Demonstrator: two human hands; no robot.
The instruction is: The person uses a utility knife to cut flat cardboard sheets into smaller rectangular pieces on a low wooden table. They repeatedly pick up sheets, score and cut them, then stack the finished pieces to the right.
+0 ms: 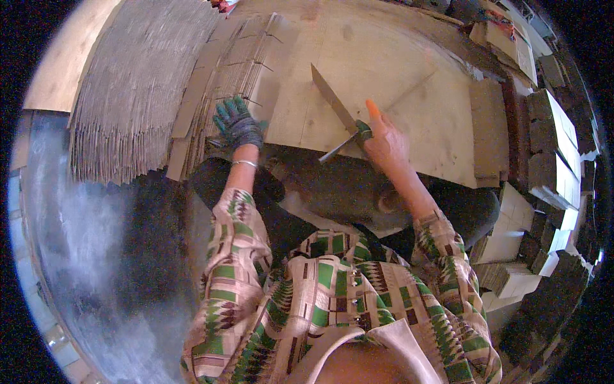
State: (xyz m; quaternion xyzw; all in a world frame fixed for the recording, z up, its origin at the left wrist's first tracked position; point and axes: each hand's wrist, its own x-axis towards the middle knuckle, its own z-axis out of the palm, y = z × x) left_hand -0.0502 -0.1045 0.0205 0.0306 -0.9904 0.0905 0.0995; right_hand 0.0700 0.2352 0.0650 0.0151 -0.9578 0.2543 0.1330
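My left hand (pixel 238 123), in a dark grey-green glove, rests on the near edge of a fanned stack of flat cardboard sheets (pixel 243 57). My right hand (pixel 385 144) grips a long knife (pixel 334 100) by its green handle, blade pointing up and left over a large cardboard sheet (pixel 384 70). An orange cover sits on my right forefinger, which points up along the blade's back. A thin metal piece sticks down and left from the handle.
A big pile of corrugated cardboard sheets (pixel 131 83) lies at the left. Stacks of folded boxes (pixel 550 153) line the right side. The grey floor (pixel 83 243) spreads at the lower left. My patterned green and pink sleeves fill the bottom.
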